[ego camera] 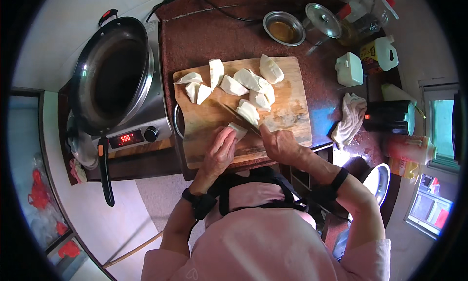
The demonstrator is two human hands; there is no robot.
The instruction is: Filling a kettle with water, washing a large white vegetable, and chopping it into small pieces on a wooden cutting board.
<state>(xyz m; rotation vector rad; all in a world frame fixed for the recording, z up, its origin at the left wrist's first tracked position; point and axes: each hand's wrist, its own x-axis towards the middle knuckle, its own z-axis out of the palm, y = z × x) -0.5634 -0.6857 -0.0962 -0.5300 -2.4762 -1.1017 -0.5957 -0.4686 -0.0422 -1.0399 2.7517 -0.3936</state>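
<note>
My left hand [220, 151] holds a pale vegetable piece [238, 131] down against the wooden cutting board [204, 149], its fingers partly covering it. In my right hand [283, 145] is a kitchen knife [239, 116], its handle mostly hidden by the fist. The blade slants up and left across the board, between the held piece and a cut white chunk [248, 111]. Several more peeled white wedges lie behind the blade, among them a tall one [216, 72] and a large one [271, 69] near the board's far edge.
Left of the board, a black wok [117, 69] rests on an induction cooker [161, 109], its long handle [106, 178] jutting toward me. At the back stand a metal bowl [284, 28] of brownish liquid and a lidded pot [323, 21]. A cloth [350, 118] and a white container [349, 69] lie right.
</note>
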